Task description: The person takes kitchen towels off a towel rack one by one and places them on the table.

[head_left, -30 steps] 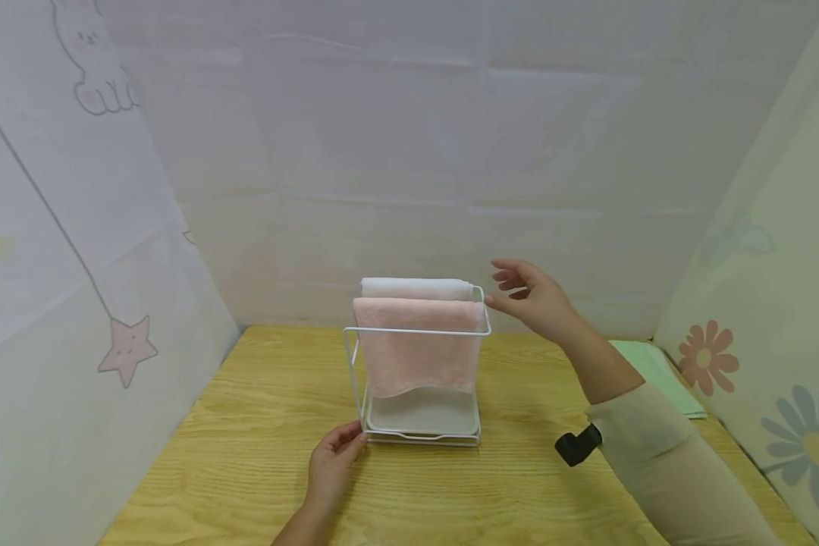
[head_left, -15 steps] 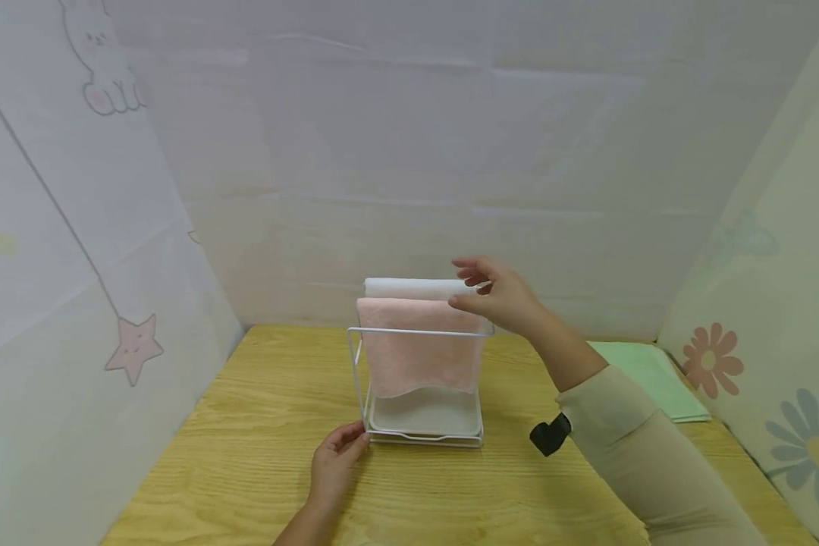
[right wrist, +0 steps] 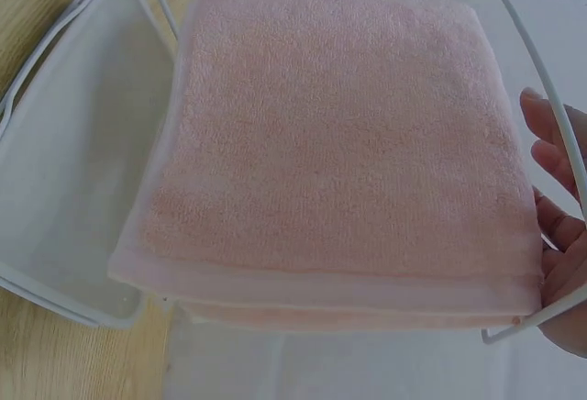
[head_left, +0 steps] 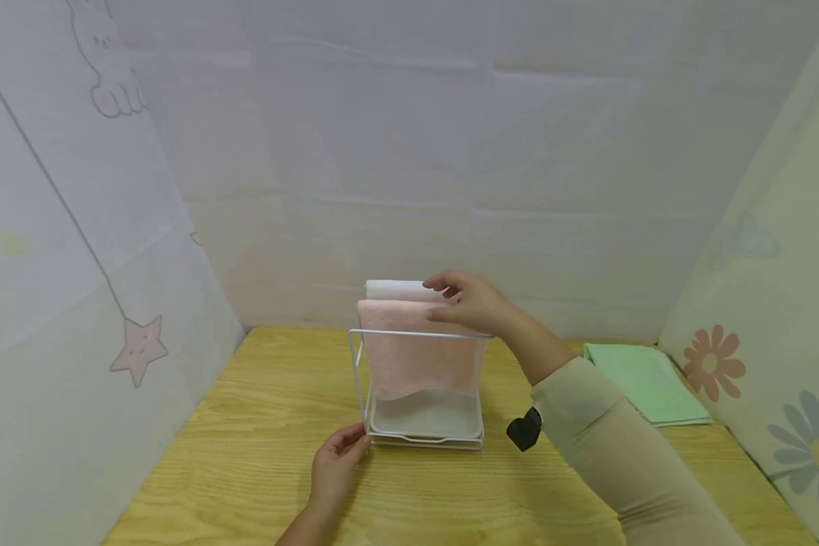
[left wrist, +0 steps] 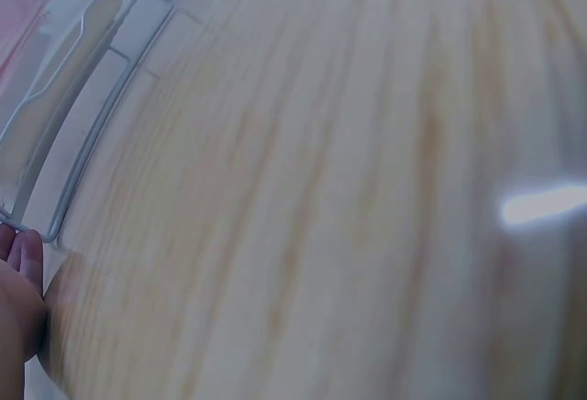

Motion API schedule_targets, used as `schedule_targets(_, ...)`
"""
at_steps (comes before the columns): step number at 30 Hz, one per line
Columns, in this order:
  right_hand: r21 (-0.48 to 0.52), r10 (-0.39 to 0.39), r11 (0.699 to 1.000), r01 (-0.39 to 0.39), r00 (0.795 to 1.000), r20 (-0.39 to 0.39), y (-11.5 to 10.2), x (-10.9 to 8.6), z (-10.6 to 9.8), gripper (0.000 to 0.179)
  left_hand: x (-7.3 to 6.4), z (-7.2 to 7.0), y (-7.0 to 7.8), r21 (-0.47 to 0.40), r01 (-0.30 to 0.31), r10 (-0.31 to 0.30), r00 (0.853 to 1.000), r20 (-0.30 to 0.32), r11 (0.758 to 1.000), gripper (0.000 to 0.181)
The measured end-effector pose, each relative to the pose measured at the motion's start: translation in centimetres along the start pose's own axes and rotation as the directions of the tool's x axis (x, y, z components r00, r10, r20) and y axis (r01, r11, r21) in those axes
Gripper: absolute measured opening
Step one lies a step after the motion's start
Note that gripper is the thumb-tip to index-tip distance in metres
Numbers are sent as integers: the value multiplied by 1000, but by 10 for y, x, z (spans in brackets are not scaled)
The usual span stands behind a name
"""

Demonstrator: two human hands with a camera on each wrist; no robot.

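Well, my left grip (head_left: pixel 334 466) is down at the front left corner of the white wire rack (head_left: pixel 409 332), thumb and fingers pinching the bottom wire there; the left wrist view catches only the fingertips at that corner. My right grip (head_left: pixel 474 302) is up at the top of the rack, fairly wide and loosely curved, the thumb well apart from the fingers. The thumb is at the front of the pink towel (head_left: pixel 416 364), close to its upper fold, and the fingers arch above the white cloth (head_left: pixel 396 290) just behind it; whether the thumb touches the towel, I cannot tell. The pink towel hangs folded in the rack, above the white tray (head_left: pixel 426 418) in its base, and the white cloth's top edge sits a little higher. The rack stands upright on the wood-grained table (head_left: pixel 259 425). Near the table's far right corner, well apart from the rack, a folded green cloth (head_left: pixel 648 383) lies flat. My right arm wears a beige sleeve (head_left: pixel 628 447), with a black piece (head_left: pixel 524 430) at the cuff. A pink star (head_left: pixel 139 350) is printed on the left wall, a red flower (head_left: pixel 714 362) on the right.
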State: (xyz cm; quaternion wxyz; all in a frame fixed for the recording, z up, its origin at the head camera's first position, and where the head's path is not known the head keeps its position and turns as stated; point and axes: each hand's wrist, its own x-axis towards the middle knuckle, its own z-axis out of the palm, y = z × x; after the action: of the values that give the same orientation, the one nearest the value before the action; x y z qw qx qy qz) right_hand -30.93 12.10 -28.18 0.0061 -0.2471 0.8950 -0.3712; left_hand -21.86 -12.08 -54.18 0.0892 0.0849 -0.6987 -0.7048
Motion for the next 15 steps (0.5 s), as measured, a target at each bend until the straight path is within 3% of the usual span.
schedule_targets(5,-33,14,999,-13,1000,8,-2,8,4,49,0,0,-2,-23,-47,47,999,-6,999,29)
schedule_targets(10,-74,52,996,-50,998,24,-7,12,11,47,1,0,-1,5,20,-20,1000,-9,1000,30)
schedule_targets(15,-114,105,988,-101,994,24,-8,13,17,45,1,0,-1,25,42,-42,999,2,999,31)
